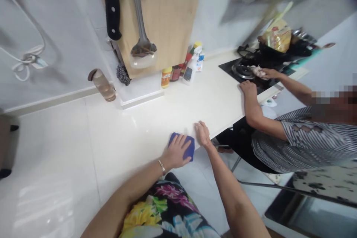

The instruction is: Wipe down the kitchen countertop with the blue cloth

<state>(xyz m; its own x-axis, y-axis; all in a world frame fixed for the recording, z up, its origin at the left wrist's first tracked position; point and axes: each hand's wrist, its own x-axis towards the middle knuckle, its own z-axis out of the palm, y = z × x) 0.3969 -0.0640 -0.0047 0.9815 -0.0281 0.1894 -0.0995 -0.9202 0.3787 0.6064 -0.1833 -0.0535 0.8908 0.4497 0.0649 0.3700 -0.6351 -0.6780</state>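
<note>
My left hand (176,152), with a bracelet at the wrist, lies flat with fingers spread on a folded blue cloth (190,148). The cloth is pressed to the white counter (139,134) close to its front edge. To its right, my right hand (202,133) rests on the counter by the same edge. Its fingers are slightly bent and apart, and no object shows in it.
At the right, another person (279,130) holds a pale rag (258,71) on the black hob (230,68). A spray bottle (191,68) and jars stand by the wall. A brownish bottle (103,85) stands further left. A cutting board (167,18), ladle (141,26) and knife (113,7) hang above.
</note>
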